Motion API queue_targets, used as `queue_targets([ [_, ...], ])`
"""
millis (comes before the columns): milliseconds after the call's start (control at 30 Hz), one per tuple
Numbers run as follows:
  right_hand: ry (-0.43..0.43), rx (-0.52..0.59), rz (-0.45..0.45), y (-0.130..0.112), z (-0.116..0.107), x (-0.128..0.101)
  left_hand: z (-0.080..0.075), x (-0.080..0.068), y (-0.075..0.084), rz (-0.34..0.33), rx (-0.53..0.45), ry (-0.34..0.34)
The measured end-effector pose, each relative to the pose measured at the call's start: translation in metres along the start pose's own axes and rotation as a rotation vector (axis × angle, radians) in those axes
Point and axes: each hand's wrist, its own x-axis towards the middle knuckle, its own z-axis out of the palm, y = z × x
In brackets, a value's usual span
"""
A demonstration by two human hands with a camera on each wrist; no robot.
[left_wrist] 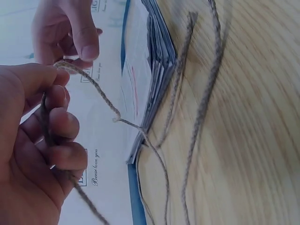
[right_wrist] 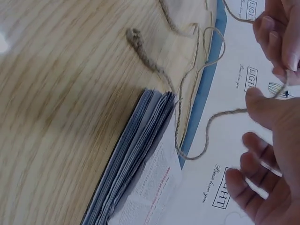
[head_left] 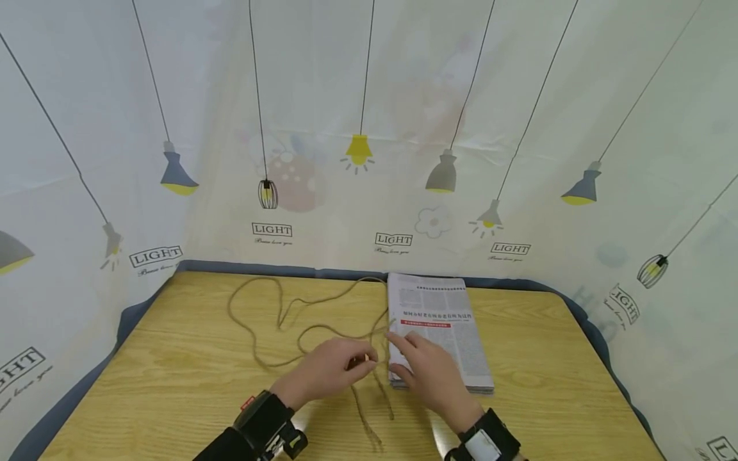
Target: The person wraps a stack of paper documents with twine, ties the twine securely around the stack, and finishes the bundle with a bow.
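Observation:
A long length of brown twine (head_left: 363,413) lies in loose loops over the tabletop, and part of it runs up into my hands. My left hand (head_left: 331,371) curls its fingers round the twine, which shows in the left wrist view (left_wrist: 89,201) leaving below the palm. Close beside it, my right hand (head_left: 429,371) appears to pinch the twine between thumb and forefinger, its other fingers loosely bent. The right hand is above the left edge of a stack of folded newspapers (head_left: 446,352). In the right wrist view the twine (right_wrist: 207,133) droops past the stack's corner.
The wooden table (head_left: 553,358) has a blue-grey edge along its back. Behind it hangs a pale curtain (head_left: 323,77) printed with lamps and lettering. One twine end (right_wrist: 135,37) is knotted or frayed and lies on the wood.

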Motion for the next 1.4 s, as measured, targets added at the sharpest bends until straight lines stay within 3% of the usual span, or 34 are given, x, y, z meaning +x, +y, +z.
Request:
queue_targets([
  [167,0.017,0.077,-0.067,-0.002,0.002,-0.001,-0.004,-0.004,0.007,0.037,0.052,0.016],
  [333,0.009,0.103,-0.050,0.003,0.002,-0.007,-0.015,-0.015,0.004,0.045,0.151,0.028],
  [633,0.045,0.070,0.016,0.019,-0.008,-0.014,-0.046,-0.048,-0.027,-0.075,0.232,0.085],
  [1000,-0.066,0.154,0.165,0.037,-0.023,-0.023,-0.072,-0.067,-0.046,-0.208,0.347,0.257],
  [1133,-0.008,0.134,0.172,0.051,-0.030,-0.029,-0.077,-0.074,-0.052,-0.236,0.291,0.218],
  [1233,0.031,0.079,0.217,0.063,-0.039,-0.033,-0.078,-0.079,-0.058,-0.217,0.221,0.161],
  [1400,-0.001,-0.007,0.343,0.085,-0.056,-0.043,-0.081,-0.089,-0.069,-0.193,0.149,0.114],
])
